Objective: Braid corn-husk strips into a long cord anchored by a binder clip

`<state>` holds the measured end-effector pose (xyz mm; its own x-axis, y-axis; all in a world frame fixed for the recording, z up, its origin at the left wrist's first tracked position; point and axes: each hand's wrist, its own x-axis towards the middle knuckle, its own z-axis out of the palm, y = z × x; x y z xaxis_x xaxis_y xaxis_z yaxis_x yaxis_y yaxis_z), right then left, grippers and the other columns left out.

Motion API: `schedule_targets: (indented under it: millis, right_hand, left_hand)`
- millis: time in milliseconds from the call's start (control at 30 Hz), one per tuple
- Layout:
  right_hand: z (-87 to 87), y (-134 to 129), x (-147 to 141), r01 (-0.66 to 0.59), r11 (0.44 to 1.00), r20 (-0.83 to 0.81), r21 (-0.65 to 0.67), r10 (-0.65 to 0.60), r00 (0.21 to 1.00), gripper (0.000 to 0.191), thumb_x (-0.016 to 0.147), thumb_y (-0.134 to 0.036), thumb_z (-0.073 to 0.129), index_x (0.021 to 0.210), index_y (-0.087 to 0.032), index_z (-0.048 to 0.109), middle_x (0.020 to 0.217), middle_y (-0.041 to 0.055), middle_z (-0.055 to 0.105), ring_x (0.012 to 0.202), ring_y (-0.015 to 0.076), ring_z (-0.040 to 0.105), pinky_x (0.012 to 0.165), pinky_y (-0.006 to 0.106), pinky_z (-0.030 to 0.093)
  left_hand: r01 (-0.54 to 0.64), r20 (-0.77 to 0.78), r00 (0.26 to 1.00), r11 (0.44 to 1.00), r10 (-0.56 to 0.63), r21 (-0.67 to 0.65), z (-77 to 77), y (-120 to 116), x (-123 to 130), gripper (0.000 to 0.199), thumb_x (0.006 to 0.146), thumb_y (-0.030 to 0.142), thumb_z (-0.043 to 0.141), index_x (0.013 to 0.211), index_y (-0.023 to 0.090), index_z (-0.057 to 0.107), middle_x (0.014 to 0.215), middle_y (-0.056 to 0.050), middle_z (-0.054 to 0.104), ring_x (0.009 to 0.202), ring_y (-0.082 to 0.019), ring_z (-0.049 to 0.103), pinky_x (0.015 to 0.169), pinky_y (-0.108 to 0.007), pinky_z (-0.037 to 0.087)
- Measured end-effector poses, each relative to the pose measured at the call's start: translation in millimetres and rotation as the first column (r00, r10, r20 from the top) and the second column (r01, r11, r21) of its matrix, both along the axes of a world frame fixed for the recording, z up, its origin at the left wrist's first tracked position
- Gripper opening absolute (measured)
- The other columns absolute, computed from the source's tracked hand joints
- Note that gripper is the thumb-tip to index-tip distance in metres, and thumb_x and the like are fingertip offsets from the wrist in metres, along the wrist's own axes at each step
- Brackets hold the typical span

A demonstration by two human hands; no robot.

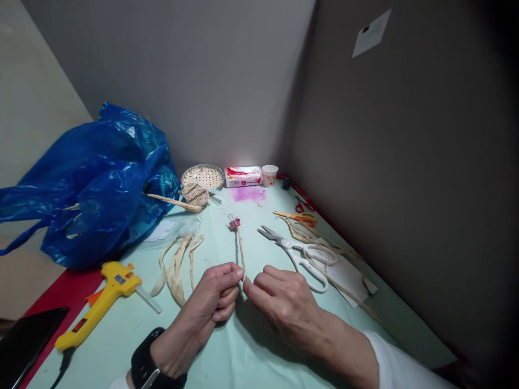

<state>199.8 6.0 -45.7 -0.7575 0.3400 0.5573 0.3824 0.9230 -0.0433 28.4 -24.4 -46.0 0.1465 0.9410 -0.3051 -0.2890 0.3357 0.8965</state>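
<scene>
We pinch a thin twisted cord [240, 247] between the thumb and forefinger of our left hand [219, 294], its other fingers curled in. Our right hand [279, 297] is loosely curled, its fingertips meeting the left's at the cord's near end; we cannot tell whether they grip a strand too. The cord runs forward from our fingertips to a reddish binder clip [234, 223] on the pale green cloth [221, 243].

Just beyond the right hand lie white-handled scissors [287, 245], blades parted, and farther past them orange-handled scissors [303, 217]. Near the left hand, on its outer side, are pale dried strips [177, 275]; farther out that way we have a yellow glue gun [114, 294] and, beyond it, a blue plastic bag [101, 183]. Well ahead of both hands stand a woven basket [208, 175], a tissue packet [243, 178] and a paper cup [270, 177].
</scene>
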Motion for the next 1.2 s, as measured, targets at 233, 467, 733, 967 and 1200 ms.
schedule_targets:
  millis: [233, 467, 733, 967, 1200]
  right_hand:
    - [4.4, -1.8, 0.9, -0.077, 0.992, 0.109, 0.103, 0.065, 0.992, 0.020, 0.093, -0.008, 0.044, 0.084, -0.013, 0.060, 0.074, 0.0041, 0.058, 0.067, 0.0168, 0.044, 0.055, 0.032, 0.027]
    - [10.7, 9.8, 7.1, 0.202, 0.960, 0.184, -0.195, -0.167, 0.969, 0.016, 0.086, -0.005, 0.048, 0.086, -0.016, 0.060, 0.068, 0.0034, 0.058, 0.062, 0.0174, 0.047, 0.062, 0.031, 0.030]
    - [20.2, 16.3, -3.7, 0.008, 0.583, -0.072, -0.813, -0.113, 0.991, 0.020, 0.096, -0.026, 0.045, 0.087, -0.019, 0.061, 0.082, 0.0024, 0.062, 0.076, 0.0153, 0.054, 0.069, 0.027, 0.035]
    - [6.2, 20.4, -15.5, -0.182, 0.205, -0.230, -0.962, -0.241, 0.943, 0.020, 0.088, -0.030, 0.053, 0.075, -0.016, 0.059, 0.057, -0.0054, 0.040, 0.050, 0.0087, 0.033, 0.049, 0.024, 0.025]
    - [3.5, 19.0, -14.7, -0.287, 0.066, -0.293, -0.956, -0.317, 0.902, 0.028, 0.084, -0.035, 0.059, 0.066, -0.014, 0.062, 0.052, -0.0050, 0.041, 0.045, 0.0066, 0.024, 0.045, 0.025, 0.015]
  left_hand:
    - [0.029, -0.047, 0.998, 1.000, -0.029, 0.003, -1.9, -0.7, -1.0, 0.020, 0.086, 0.031, 0.060, 0.075, 0.019, 0.048, 0.049, 0.013, 0.025, 0.041, -0.004, 0.009, 0.036, -0.021, 0.008]
    - [0.037, -0.173, 0.984, 0.999, -0.033, 0.020, 8.7, -0.4, 1.3, 0.020, 0.085, 0.034, 0.060, 0.077, 0.018, 0.050, 0.047, 0.013, 0.026, 0.039, -0.003, 0.011, 0.037, -0.020, 0.006]
    - [0.035, -0.314, 0.949, 0.997, -0.009, 0.075, 10.2, -1.9, 5.7, 0.023, 0.083, 0.039, 0.058, 0.076, 0.019, 0.050, 0.046, 0.013, 0.028, 0.036, -0.004, 0.015, 0.036, -0.020, 0.008]
    - [0.061, -0.581, 0.810, 0.973, 0.081, 0.221, 16.6, -5.8, 5.5, 0.018, 0.084, 0.034, 0.054, 0.076, 0.019, 0.058, 0.059, 0.004, 0.050, 0.054, -0.013, 0.041, 0.053, -0.023, 0.030]
    - [0.109, -0.866, 0.407, 0.926, 0.291, 0.362, 21.1, -19.5, 11.7, 0.024, 0.090, 0.030, 0.046, 0.068, 0.024, 0.053, 0.055, 0.000, 0.055, 0.052, -0.019, 0.047, 0.057, -0.029, 0.024]
